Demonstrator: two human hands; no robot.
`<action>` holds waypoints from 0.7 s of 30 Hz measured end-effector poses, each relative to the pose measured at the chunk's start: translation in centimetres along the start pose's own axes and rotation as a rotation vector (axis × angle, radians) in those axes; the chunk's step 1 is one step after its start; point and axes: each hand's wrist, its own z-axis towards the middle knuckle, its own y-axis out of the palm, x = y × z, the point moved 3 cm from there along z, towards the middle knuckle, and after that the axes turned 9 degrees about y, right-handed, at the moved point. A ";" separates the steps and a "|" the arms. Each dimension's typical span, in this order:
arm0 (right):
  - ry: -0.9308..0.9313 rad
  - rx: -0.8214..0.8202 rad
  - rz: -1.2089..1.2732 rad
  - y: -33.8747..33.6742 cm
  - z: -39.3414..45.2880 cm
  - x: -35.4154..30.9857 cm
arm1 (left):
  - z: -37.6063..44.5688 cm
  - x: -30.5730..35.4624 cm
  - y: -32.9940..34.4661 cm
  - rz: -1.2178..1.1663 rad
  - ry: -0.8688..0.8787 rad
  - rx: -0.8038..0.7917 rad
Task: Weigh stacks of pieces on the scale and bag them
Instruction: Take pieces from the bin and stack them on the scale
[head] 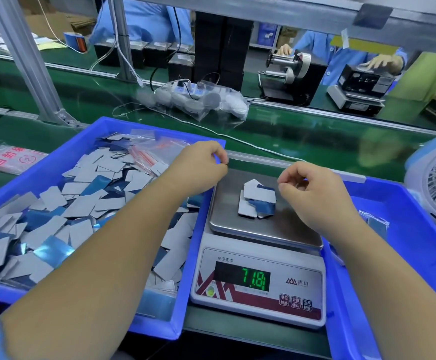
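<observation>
**Both hands hover with fingers curled, holding nothing you can see**

Your left hand [198, 165] and right hand [313, 188] hang over the scale [258, 255], fingers loosely curled; whether either pinches a piece is unclear. A small stack of pieces [258, 201] sits near the platter's middle. Keep both hands off the platter until the display [243, 278] settles, then adjust from the left bin [82, 141].

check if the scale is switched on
On. The scale display glows with green digits, and a small stack of pieces lies on its metal pan.
</observation>
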 end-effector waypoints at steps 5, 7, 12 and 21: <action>-0.004 -0.007 0.004 0.1 0.0 0.0 | -0.5 -2.1 -0.5 0.352 -0.155 -0.244; -0.013 -0.009 0.003 0.1 -0.1 -0.1 | -0.8 -2.2 -0.3 0.437 -0.166 -0.328; -0.017 -0.010 -0.006 0.1 -0.1 -0.2 | -1.4 -2.2 -0.2 0.541 -0.178 -0.493; -0.020 -0.013 0.009 0.1 -0.1 -0.1 | -0.9 -3.1 -1.4 0.516 -0.190 -0.390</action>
